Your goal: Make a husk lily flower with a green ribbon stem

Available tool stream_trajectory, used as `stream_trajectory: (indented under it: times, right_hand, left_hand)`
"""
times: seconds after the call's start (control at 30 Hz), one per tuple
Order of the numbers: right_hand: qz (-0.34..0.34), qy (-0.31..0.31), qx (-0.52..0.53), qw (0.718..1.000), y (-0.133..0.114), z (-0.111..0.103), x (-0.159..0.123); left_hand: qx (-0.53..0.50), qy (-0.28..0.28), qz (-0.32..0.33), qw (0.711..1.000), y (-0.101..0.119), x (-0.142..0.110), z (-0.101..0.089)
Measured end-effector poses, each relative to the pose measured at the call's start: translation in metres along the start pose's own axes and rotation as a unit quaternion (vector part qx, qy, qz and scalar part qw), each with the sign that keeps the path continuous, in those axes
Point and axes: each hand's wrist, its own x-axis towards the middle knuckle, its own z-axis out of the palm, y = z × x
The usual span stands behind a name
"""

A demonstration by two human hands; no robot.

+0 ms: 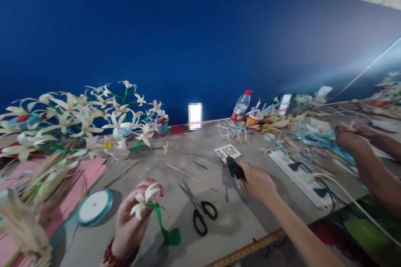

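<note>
Flowers (115, 121) massed far left by the blue wall (194, 41), likely parked out of the hands' way; thin curling off-white petals, green-wrapped stems. Pink paper (98, 169) in front, flat, matte, dry stalks on top. Ribbon spool (94, 207), round, white face, glossy blue rim, near left hand (136, 206), presumably for easy reach. That hand: thumb and fingers closed in a pinch on single flower (143, 200) near its base, petals poking out, seemingly so they don't get crushed. Flower sits above the near tabletop, left of the scissors (199, 212). Green tape (171, 236), flat, soft-looking, drops from flower base to a curled end; table contact: can't tell. Scissors: black loops toward wearer, handy to grab; metal blades slightly apart. Slim wooden stick (191, 177) beyond. Right hand (255, 179) wrapped closed round black tool (233, 167), maybe glue gun, held firmly, looks like. Power strip (299, 181), long, white plastic, cables plugged in. Co-worker's hands (347, 138) far right; grip unclear.
</note>
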Motion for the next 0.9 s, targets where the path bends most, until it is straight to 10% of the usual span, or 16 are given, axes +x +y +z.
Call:
stream_trajectory:
  times: [0.23, 0.43, 0.6, 0.9]
  right_hand:
    - [-0.094, 0.056, 0.041, 0.993, 0.005, -0.011, -0.002]
    - [-0.259, 0.156, 0.334, 0.893, -0.117, -0.074, -0.030]
    - [-0.275, 0.220, 0.373, 0.858, -0.190, -0.079, -0.029]
    - [-0.273, 0.163, 0.501, 0.805, -0.180, -0.074, -0.023]
  left_hand:
    - [0.004, -0.003, 0.018, 1.000, -0.002, 0.000, 0.009]
    - [0.054, -0.030, 0.048, 0.997, -0.006, 0.002, 0.006]
    - [0.079, -0.021, 0.047, 0.996, -0.004, 0.000, 0.003]
    - [0.067, -0.041, 0.041, 0.996, -0.002, -0.002, 0.007]
